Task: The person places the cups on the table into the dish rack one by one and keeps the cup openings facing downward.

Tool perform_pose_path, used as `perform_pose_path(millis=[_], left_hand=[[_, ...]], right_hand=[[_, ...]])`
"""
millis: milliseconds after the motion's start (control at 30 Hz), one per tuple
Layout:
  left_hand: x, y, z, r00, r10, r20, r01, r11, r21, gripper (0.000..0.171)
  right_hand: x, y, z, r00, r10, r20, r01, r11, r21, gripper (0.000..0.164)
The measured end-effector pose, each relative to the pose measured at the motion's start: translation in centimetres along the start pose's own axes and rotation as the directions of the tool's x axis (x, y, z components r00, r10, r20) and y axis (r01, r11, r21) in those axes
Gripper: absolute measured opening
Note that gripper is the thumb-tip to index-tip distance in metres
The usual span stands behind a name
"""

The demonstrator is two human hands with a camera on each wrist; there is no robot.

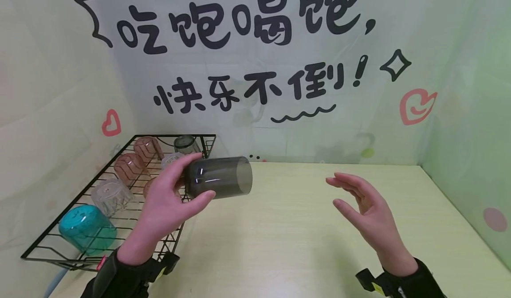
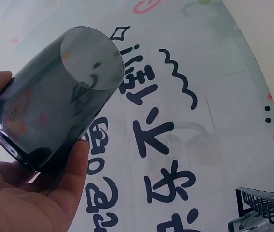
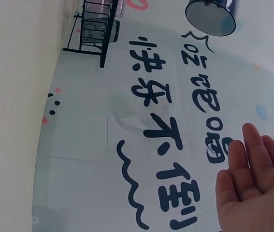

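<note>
A dark grey see-through glass point(image 1: 218, 176) lies on its side in the air, its mouth facing right. My left hand point(image 1: 165, 202) grips it near the base, thumb below and fingers above. In the left wrist view the same glass point(image 2: 54, 106) is tilted, with fingertips along its lower part. Over the right half of the table point(image 1: 279, 240), my right hand point(image 1: 369, 211) hangs with its fingers slightly bent and nothing in it. The right wrist view shows that palm point(image 3: 257, 193) open, with the rim of the glass point(image 3: 211, 17) at the top.
Left of the glass stands a black wire rack point(image 1: 131, 220) holding upturned glasses: a blue one point(image 1: 88, 229), a clear one point(image 1: 112, 197), pinkish ones point(image 1: 129, 167) and a grey one point(image 1: 185, 144). A wall sheet with large black writing point(image 1: 255, 83) closes off the back.
</note>
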State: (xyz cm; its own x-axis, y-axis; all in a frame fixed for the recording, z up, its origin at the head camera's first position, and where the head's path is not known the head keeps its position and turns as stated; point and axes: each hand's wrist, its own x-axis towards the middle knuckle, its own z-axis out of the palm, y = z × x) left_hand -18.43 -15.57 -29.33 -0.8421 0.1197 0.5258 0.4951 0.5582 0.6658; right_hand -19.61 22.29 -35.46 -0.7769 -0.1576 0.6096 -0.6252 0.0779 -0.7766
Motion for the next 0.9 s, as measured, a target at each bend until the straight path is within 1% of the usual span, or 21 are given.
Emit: perform_pose_path(millis=[133, 233, 367, 533, 633, 767, 900], left_hand=[[-0.1, -0.2, -0.2, 1.000, -0.019, 0.002, 0.019, 1.000, -0.015, 0.071], [-0.2, -0.4, -0.5, 1.000, -0.022, 0.001, 0.022, 1.000, -0.014, 0.071], [-0.4, -0.6, -0.8, 1.000, -0.023, -0.002, 0.023, 0.999, 0.029, 0.071], [-0.7, -0.9, -1.3, 0.998, -0.058, 0.004, 0.057, 0.994, 0.090, 0.071], [-0.8, -1.1, -1.6, 0.998, -0.068, 0.000, 0.067, 0.990, 0.120, 0.071], [-1.0, -1.3, -2.0, 0.997, -0.077, 0.008, 0.075, 0.988, 0.137, 0.072], [-1.1, -1.3, -2.6, 0.995, -0.095, 0.030, 0.090, 0.984, 0.151, 0.072]], right_hand=[[-0.1, 0.3, -0.1, 1.000, -0.011, 0.000, 0.011, 0.999, -0.032, 0.054], [-0.1, 0.4, -0.3, 1.000, -0.014, 0.007, 0.014, 0.998, -0.063, 0.056], [-0.2, 0.6, -0.6, 0.999, -0.006, 0.034, 0.009, 0.996, -0.093, 0.057], [-0.2, 0.8, -0.7, 0.997, -0.027, 0.066, 0.035, 0.991, -0.128, 0.058], [-0.3, 0.9, -0.8, 0.996, -0.029, 0.083, 0.041, 0.987, -0.152, 0.059], [-0.4, 1.0, -1.0, 0.995, 0.001, 0.101, 0.020, 0.978, -0.208, 0.060], [-0.5, 1.0, -1.2, 0.993, 0.024, 0.114, 0.005, 0.968, -0.251, 0.060]])
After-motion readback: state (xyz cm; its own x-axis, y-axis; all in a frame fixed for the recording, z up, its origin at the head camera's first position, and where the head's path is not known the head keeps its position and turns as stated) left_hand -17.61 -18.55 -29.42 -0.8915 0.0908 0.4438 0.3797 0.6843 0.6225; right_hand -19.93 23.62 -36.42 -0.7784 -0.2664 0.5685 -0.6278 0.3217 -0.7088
